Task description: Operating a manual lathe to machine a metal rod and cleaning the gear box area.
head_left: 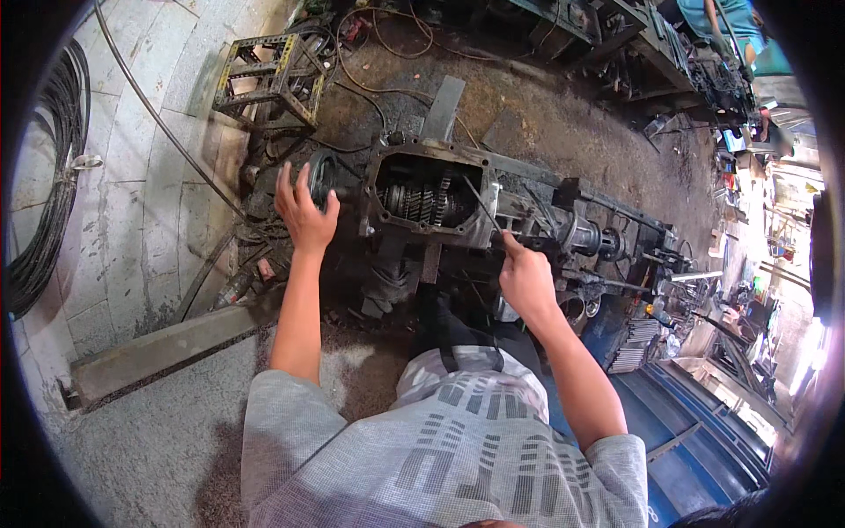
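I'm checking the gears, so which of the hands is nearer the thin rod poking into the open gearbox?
Right. The right hand holds the thin rod at its lower end; the left hand rests on the gearbox far end.

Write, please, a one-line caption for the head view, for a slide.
Left hand on the round end of an open gearbox; right hand holds a thin rod reaching toward the exposed gears.
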Demonstrator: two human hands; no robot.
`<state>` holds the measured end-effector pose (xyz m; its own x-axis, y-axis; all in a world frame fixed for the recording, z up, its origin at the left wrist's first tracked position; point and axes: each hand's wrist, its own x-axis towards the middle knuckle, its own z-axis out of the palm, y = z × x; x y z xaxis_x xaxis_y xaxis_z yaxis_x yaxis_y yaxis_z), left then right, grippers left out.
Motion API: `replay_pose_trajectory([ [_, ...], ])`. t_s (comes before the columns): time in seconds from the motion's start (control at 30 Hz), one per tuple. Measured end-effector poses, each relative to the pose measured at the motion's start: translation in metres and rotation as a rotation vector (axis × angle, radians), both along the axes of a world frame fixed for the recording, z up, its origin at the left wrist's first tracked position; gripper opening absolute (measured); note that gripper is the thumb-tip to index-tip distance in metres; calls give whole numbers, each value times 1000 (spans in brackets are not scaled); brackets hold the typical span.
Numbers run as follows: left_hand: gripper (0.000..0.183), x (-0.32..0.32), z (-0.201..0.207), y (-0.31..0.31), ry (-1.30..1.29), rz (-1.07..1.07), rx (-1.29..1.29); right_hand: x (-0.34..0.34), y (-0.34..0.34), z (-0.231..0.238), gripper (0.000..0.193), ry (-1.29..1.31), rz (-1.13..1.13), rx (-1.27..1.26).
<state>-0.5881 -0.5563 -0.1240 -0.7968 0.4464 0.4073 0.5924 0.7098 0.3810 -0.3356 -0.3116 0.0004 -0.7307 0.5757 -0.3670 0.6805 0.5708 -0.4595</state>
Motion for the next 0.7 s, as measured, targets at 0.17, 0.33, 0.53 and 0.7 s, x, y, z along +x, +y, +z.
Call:
replay_pose_trajectory([
  [0.17,63,-13,8,14,32,-6,-175,-3,-8,-11,35,75,-97,-126],
  [0.33,57,-7,-12,6,47,29,-126,3,-3,2,38,12,-3,35],
  [0.53,62,10,-52,-16,129,65,66,17,9,42,43,-128,180,267],
  [0.7,78,19,-66,-24,147,40,168,47,6,43,40,24,96,197],
])
